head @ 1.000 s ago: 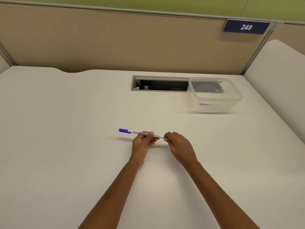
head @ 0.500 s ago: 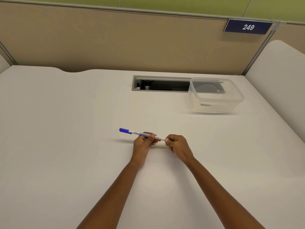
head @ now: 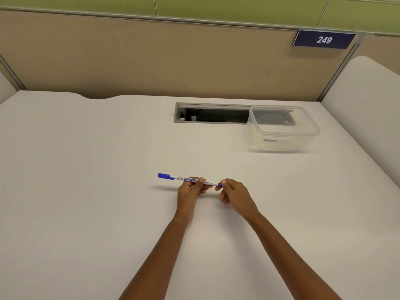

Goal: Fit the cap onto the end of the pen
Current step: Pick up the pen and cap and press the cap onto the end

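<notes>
Clear plastic tub (head: 283,135) stands on the white desk (head: 86,191), overlapping a cable slot (head: 212,115); its contents cannot be told. Left of the tub and nearer, the marker pen (head: 179,178) reads "HANDY MARKER" and "BOARD"; its blue cap (head: 165,176) sits on the end farthest from the tub. Left hand (head: 188,191) grips the barrel, right hand (head: 236,195) pinches the blue end nearer the tub. Above the tub a navy plate (head: 324,39) reads "249".

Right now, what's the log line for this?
left hand: grips pen barrel | right hand: pinches pen's right end | blue cap: on left end
</notes>
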